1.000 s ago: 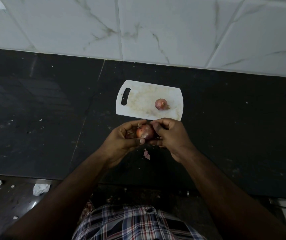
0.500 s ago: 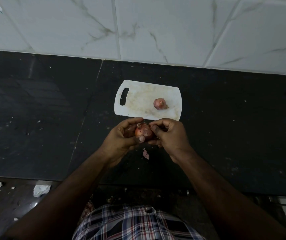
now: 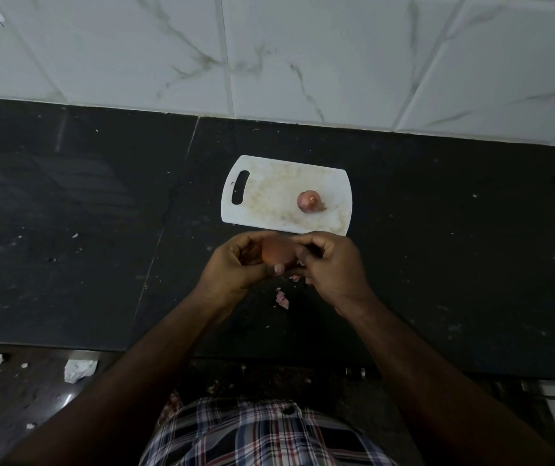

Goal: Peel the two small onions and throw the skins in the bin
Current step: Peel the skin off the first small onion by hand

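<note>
My left hand [image 3: 232, 269] cups a small reddish-brown onion [image 3: 276, 252] just in front of the white cutting board [image 3: 269, 200]. My right hand [image 3: 331, 267] pinches the onion's right side, fingers curled over it; most of the onion is hidden between the two hands. A second small onion [image 3: 309, 201], pinkish with its skin on, sits on the right part of the board. A scrap of pink onion skin [image 3: 282, 300] lies on the black counter below my hands, and a smaller scrap [image 3: 294, 278] shows under my right fingers.
The black stone counter [image 3: 84, 247] runs wide to both sides, backed by a white marbled tile wall [image 3: 303, 55]. Crumpled white paper bits [image 3: 79, 369] lie on the floor at lower left. A cabinet handle [image 3: 551, 391] shows at lower right. No bin is in view.
The onion has been turned in my hands, showing a smoother brown side. Both hands stay at the same spot before the board. The second onion has not moved.
</note>
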Tool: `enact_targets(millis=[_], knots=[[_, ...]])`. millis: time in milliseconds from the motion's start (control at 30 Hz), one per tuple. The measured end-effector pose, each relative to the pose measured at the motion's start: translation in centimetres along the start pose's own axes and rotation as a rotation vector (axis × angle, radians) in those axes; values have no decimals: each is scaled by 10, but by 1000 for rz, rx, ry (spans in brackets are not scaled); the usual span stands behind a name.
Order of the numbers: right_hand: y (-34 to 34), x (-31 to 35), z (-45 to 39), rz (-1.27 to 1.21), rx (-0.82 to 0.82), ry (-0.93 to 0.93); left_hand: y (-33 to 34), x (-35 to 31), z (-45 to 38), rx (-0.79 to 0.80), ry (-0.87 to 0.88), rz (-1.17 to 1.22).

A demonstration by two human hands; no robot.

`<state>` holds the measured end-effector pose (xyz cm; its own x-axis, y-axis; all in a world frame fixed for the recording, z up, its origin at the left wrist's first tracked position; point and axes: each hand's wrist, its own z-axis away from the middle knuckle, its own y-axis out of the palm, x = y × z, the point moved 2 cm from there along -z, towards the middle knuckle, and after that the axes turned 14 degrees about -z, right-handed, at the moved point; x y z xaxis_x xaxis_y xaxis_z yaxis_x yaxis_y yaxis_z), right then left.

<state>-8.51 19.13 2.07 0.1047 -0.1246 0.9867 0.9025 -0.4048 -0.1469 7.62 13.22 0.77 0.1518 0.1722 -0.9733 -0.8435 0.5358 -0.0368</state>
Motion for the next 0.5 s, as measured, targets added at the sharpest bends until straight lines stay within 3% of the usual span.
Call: enact_targets(millis=[300,500], knots=[[2,17,13,188,-19,-250,2,-3,2,-48,3,-72],[8,18,13,279,1,-278,1,0,1,-16,-25,-17]])
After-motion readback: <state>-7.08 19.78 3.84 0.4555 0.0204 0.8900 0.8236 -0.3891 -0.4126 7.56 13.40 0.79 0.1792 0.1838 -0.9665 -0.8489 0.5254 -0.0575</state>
